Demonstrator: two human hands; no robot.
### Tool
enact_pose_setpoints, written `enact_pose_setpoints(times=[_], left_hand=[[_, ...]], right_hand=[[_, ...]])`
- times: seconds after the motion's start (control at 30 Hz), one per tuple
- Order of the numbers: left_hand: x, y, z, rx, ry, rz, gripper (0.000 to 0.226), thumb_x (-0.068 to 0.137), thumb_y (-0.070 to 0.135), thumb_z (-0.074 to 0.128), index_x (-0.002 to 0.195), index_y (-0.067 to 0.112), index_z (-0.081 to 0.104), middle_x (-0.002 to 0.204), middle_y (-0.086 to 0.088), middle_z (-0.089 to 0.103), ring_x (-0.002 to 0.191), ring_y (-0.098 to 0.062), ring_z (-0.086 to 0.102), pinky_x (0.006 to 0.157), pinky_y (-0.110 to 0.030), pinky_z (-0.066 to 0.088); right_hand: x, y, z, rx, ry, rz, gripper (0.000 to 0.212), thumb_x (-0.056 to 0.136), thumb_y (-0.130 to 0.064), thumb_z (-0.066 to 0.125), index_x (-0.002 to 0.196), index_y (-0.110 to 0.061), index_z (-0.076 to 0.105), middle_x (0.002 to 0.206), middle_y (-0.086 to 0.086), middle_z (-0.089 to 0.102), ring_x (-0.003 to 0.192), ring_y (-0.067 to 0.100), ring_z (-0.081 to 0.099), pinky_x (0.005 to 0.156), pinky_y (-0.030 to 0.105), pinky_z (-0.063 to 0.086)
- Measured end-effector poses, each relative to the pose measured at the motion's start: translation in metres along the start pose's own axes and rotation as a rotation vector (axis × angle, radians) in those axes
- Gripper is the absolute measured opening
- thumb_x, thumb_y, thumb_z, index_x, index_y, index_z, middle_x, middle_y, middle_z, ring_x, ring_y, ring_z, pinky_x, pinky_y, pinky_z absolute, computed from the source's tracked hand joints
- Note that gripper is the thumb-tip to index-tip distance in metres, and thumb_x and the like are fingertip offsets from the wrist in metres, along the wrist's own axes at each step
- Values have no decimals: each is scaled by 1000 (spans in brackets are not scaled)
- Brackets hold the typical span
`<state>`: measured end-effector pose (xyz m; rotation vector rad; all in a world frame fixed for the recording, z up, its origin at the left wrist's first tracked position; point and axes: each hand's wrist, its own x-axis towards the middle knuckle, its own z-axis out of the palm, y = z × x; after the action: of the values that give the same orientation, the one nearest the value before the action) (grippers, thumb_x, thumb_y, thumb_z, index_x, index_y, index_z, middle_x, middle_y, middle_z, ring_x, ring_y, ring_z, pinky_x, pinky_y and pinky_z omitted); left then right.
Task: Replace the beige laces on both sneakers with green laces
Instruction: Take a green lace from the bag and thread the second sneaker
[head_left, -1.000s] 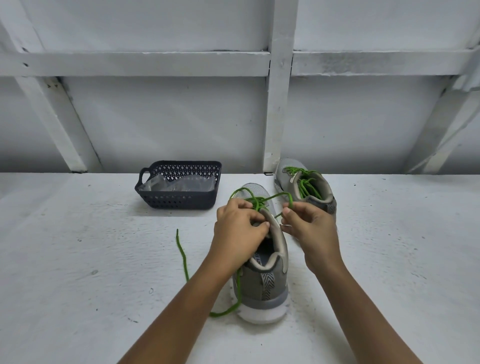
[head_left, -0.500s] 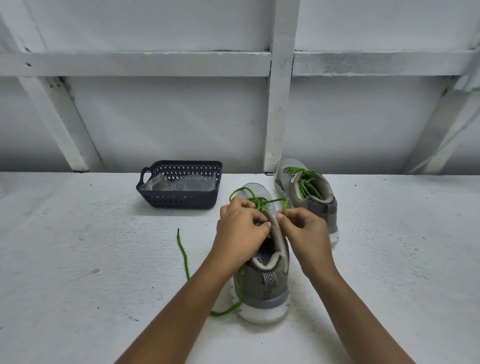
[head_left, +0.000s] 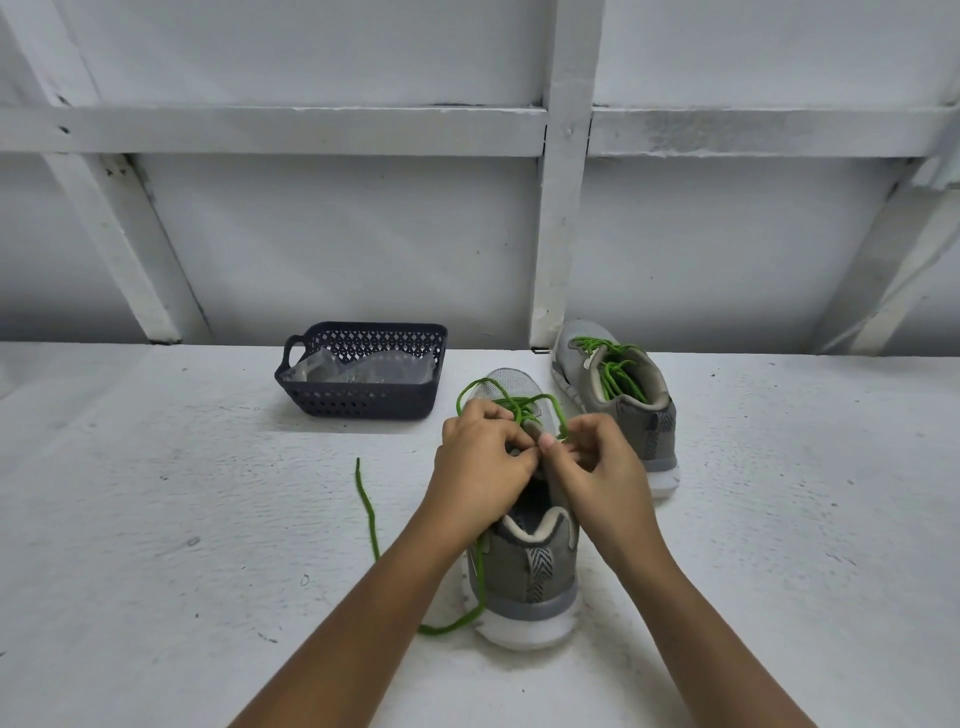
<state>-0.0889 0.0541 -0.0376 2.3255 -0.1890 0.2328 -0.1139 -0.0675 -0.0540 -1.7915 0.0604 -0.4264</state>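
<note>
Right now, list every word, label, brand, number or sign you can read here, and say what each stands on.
None can be read.
Near grey mesh sneaker: only a chevron-striped heel tab, no letters.
Far grey mesh sneaker: no visible marking.
Dark perforated plastic basket and the clear plastic bags in it: no print visible.
The left hand and right hand cover most of the near sneaker's tongue.

We see grey sneakers with white soles, green laces, a dark lattice basket, and a white counter.
</note>
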Motion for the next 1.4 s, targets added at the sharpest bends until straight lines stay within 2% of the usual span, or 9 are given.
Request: enact_pose_setpoints(times=[0.13, 0.33, 0.53, 0.67, 0.83, 1.07, 1.17, 1.33, 1.4], left_hand=[[1, -1, 0, -6, -6, 3, 14, 84, 30, 66, 89, 20, 74, 106, 13, 38, 119, -16, 36, 90, -19, 27], [2, -2, -2, -34, -40, 0, 12, 85, 28, 67, 88, 20, 74, 106, 14, 39, 118, -16, 36, 91, -20, 27], [1, -1, -1, 8, -49, -3, 13, 86, 29, 65, 91, 22, 74, 113, 12, 42, 117, -16, 34, 96, -26, 32], [0, -1, -1, 11, -37, -6, 15, 85, 31, 65, 95, 24, 73, 116, 11, 43, 118, -16, 34, 96, -26, 30], [0, 1, -1, 26, -50, -9, 15, 85, 31, 65, 95, 22, 72, 114, 10, 42, 119, -18, 35, 98, -29, 32], [0, 2, -2, 54, -52, 5, 15, 85, 27, 64, 94, 19, 72, 119, 4, 47, 119, -21, 35, 102, -35, 34], [0, 3, -6, 42, -53, 64, 10, 85, 23, 63, 86, 19, 72, 116, 7, 48, 118, -19, 36, 101, -33, 33], [-5, -2, -27, -120, 45, 127, 21, 86, 12, 64, 71, 24, 57, 108, 13, 52, 112, -11, 47, 92, -16, 33], [-5, -5, -40, -484, 76, 39, 24, 91, 5, 56, 72, 19, 54, 104, 9, 63, 107, -12, 59, 91, -14, 42]], right_hand=[[-3, -1, 2, 31, 33, -18, 9, 84, -20, 69, 84, -15, 62, 76, -7, 65, 64, -7, 57, 58, 4, 41], [-2, -2, -1, 38, 33, -28, 16, 87, -19, 66, 72, -24, 63, 68, -11, 66, 63, -9, 59, 56, 4, 40], [8, -1, -8, 51, -64, 67, 14, 89, -16, 63, 76, -20, 66, 70, -6, 66, 60, -5, 57, 59, 13, 45], [11, 0, -6, 18, -39, 94, 17, 91, -17, 60, 74, -16, 63, 64, -7, 60, 55, -5, 53, 55, 13, 40], [12, -1, -6, 57, -51, 112, 16, 90, -13, 60, 75, -12, 65, 67, -1, 63, 64, 8, 55, 65, 27, 46], [5, -1, -6, 61, -97, 36, 10, 88, -19, 64, 79, -17, 67, 69, -6, 67, 65, 0, 59, 62, 14, 46], [5, -1, -4, 62, -143, 71, 4, 85, -22, 68, 87, -20, 65, 77, 4, 63, 73, 10, 58, 68, 19, 49], [9, 3, -3, 211, -127, 202, 17, 83, -15, 71, 96, -5, 66, 83, 11, 60, 78, 14, 56, 73, 24, 48], [10, 5, -3, 245, -124, 238, 19, 82, -15, 71, 96, -3, 66, 87, 14, 62, 80, 16, 57, 77, 27, 49]])
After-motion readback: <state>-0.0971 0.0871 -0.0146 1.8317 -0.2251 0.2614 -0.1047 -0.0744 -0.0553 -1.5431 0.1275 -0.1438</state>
